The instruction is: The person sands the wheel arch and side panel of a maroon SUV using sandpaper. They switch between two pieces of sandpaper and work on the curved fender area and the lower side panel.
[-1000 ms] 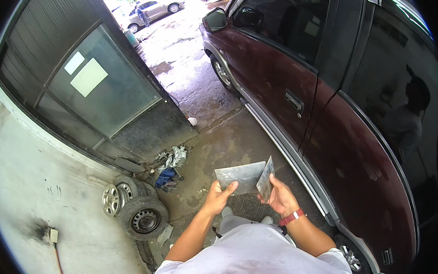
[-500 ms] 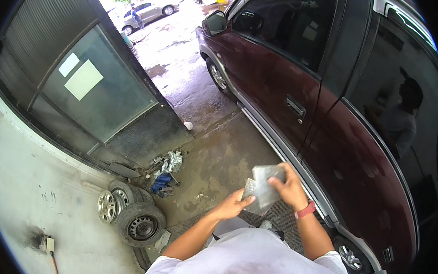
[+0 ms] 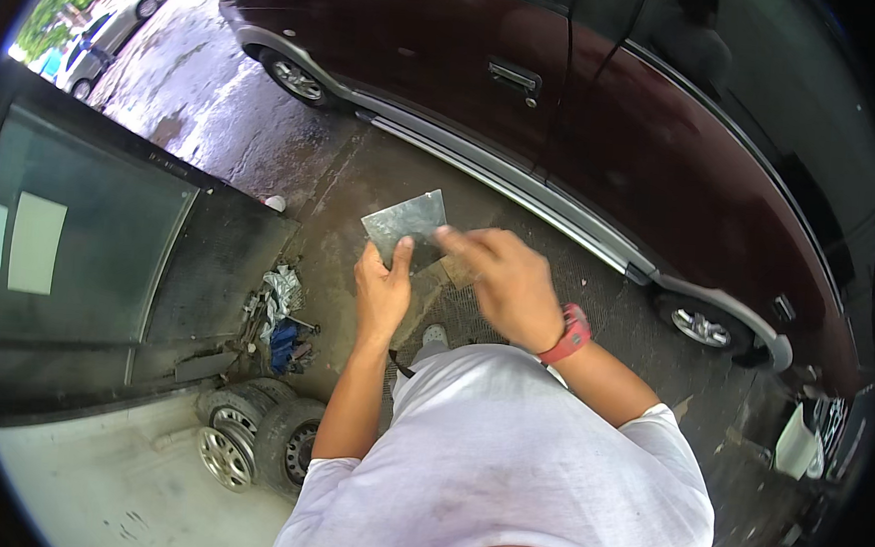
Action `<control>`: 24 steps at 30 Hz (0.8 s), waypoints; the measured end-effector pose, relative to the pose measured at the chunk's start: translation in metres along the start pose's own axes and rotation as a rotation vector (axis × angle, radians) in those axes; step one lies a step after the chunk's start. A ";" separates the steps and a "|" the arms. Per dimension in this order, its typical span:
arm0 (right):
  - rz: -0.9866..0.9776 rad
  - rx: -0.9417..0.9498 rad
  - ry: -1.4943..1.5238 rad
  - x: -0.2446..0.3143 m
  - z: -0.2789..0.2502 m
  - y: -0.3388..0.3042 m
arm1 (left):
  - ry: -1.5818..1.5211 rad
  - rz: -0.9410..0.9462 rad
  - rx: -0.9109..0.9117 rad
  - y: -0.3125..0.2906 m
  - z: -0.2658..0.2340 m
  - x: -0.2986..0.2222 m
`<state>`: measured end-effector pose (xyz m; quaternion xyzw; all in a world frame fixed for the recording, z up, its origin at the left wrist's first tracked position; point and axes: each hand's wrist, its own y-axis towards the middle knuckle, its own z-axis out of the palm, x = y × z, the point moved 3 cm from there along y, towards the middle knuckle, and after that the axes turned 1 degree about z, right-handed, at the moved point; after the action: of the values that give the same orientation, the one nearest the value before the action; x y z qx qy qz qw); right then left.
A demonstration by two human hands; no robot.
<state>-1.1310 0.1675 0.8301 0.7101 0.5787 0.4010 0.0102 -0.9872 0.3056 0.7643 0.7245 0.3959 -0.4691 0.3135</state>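
A thin, flat grey plate (image 3: 404,219) with a smeared, dull surface is in front of me, over the floor. My left hand (image 3: 385,282) is closed on its lower edge, with the thumb lying across the face. My right hand (image 3: 512,286), a red band at its wrist, is at the plate's right edge. Its fingertips are curled in and slightly smeared by motion. Whether these fingers grip the plate or a second piece behind it is hidden. A dark red vehicle (image 3: 430,63) stands beyond my hands.
The vehicle's silver side step (image 3: 503,192) runs along its lower side. To the left are stacked wheels and tyres (image 3: 287,440), crumpled silver and blue material (image 3: 283,314), and a dark panel with glass (image 3: 90,222). A ridged mat (image 3: 470,316) lies near my feet.
My view has swung right, so the vehicle now crosses the top. The right hand no longer holds a grey plate visibly over the left hand's piece; its fingers are now at the plate's right edge.
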 end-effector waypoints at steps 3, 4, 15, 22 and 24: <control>-0.188 0.042 -0.035 0.039 0.041 0.010 | 0.039 0.103 0.160 0.006 -0.013 0.029; -0.089 0.052 -0.115 0.023 0.057 0.008 | -0.006 0.061 0.208 0.008 -0.015 0.023; 0.796 -0.120 0.431 -0.071 0.074 -0.106 | -0.439 -0.136 0.938 0.007 0.000 0.070; 1.013 -0.063 0.585 -0.017 0.038 -0.133 | -0.563 -0.255 0.803 0.018 0.021 0.056; 1.079 -0.138 0.598 -0.009 0.019 -0.179 | -0.713 -0.337 0.612 0.035 0.024 0.076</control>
<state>-1.2654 0.2277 0.7263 0.7571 0.0888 0.5679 -0.3106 -0.9485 0.2900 0.6882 0.5040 0.2197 -0.8263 0.1220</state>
